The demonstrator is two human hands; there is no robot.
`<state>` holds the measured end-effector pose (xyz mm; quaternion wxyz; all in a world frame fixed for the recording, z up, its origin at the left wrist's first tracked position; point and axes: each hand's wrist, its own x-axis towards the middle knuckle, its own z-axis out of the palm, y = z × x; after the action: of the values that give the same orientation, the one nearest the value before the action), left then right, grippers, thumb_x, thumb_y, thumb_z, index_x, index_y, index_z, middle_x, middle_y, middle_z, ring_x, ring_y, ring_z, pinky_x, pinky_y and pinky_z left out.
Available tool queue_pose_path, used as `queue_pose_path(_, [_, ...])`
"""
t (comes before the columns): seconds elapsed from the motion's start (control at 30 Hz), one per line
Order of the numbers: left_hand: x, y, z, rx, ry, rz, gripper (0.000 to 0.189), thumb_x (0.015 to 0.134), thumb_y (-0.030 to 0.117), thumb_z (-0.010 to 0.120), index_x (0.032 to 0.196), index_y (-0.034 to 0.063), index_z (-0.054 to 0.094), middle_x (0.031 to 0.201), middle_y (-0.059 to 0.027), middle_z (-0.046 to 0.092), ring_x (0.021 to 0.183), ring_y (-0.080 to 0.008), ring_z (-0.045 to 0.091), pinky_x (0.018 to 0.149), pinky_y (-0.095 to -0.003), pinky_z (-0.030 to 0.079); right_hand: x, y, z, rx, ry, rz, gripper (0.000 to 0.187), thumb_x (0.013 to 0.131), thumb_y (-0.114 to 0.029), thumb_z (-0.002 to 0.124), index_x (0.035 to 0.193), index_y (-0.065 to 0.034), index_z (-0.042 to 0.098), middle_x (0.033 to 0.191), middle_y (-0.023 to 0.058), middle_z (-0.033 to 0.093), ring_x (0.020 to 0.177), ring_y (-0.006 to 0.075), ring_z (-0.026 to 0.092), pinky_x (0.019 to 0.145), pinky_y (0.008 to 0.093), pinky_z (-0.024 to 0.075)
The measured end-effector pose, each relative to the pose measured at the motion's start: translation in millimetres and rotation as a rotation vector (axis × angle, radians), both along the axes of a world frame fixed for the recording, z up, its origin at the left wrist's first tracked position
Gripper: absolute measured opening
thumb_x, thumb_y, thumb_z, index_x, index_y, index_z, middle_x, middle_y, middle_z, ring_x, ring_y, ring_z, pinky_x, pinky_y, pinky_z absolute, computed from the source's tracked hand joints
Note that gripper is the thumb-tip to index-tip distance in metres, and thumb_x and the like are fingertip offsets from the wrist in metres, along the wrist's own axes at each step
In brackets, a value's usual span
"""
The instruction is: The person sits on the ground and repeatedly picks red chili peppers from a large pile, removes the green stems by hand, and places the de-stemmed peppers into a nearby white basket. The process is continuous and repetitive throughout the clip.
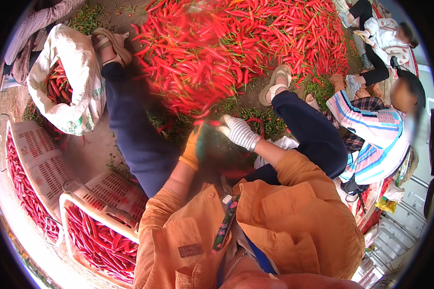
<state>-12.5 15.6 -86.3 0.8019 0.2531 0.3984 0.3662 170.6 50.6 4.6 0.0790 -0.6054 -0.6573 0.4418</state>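
Note:
My left hand (pixel 192 148) wears a yellow-orange glove with a blurred green palm side. It is at the near edge of a large heap of red chili peppers (pixel 199 61), and its fingers are partly hidden. On my right hand (pixel 240 133) is a white glove with grey stripes; its thumb and fingertips pinch a red chili pepper (pixel 210 123). That pepper's other end lies by my left fingertips, and whether they grip it cannot be made out. Green stems (pixel 271 121) are strewn on the ground beyond my right hand.
A white woven sack (pixel 76 54) with darker red peppers stands to the left. Plastic crates (pixel 121 191) of red peppers sit at lower left. One co-worker (pixel 376 123) sits close on the right, another person (pixel 383 36) farther off. My legs flank the heap's near side.

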Motion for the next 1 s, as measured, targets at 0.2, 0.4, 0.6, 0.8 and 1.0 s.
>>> queue_pose_path(0.2, [-10,-16,38,-0.206,-0.385,0.152,0.028,0.089,0.031,0.050,0.105,0.0079,0.053,0.100,-0.0044,0.058,0.093,-0.0198,0.054,0.083,-0.0357,0.044,-14,-18,43,0.273,-0.142,0.337,0.032,0.082,-0.037,0.053,0.076,-0.0050,0.054,0.066,0.0154,0.057,0.060,0.0346,0.057,0.058,0.0456,0.0432])
queue_pose_path(0.4, [-6,-16,61,-0.339,-0.484,0.234,0.026,0.090,0.029,0.047,0.097,0.0063,0.057,0.096,-0.0056,0.059,0.094,-0.0212,0.054,0.086,-0.0360,0.039,-4,2,43,0.407,-0.015,0.646,0.030,0.082,-0.036,0.053,0.072,-0.0073,0.053,0.059,0.0119,0.055,0.056,0.0326,0.056,0.052,0.0435,0.0427])
queue_pose_path(0.6, [-4,12,57,-0.321,-0.750,0.575,0.018,0.088,0.028,0.049,0.087,0.0132,0.058,0.094,-0.0012,0.061,0.100,-0.0241,0.053,0.100,-0.0485,0.031,-23,14,25,0.347,0.305,1.106,0.020,0.081,-0.029,0.052,0.072,-0.0116,0.053,0.059,0.0067,0.054,0.058,0.0275,0.057,0.054,0.0395,0.0425])
queue_pose_path(0.8, [-4,14,34,-0.332,-0.327,0.594,0.019,0.079,0.026,0.063,0.086,0.0113,0.053,0.077,0.0023,0.049,0.078,-0.0170,0.052,0.076,-0.0355,0.046,-32,61,-82,0.543,-0.418,0.812,0.015,0.081,-0.015,0.045,0.086,-0.0095,0.059,0.087,0.0109,0.056,0.067,0.0256,0.060,0.058,0.0394,0.0439])
queue_pose_path(1.0, [-1,6,26,-0.459,0.096,0.499,0.014,0.083,0.022,0.060,0.094,0.0138,0.056,0.074,0.0055,0.050,0.059,-0.0095,0.047,0.055,-0.0241,0.044,-16,95,-137,0.270,-0.467,0.778,0.018,0.084,-0.016,0.042,0.093,-0.0094,0.057,0.084,0.0141,0.058,0.069,0.0284,0.061,0.056,0.0427,0.0465])
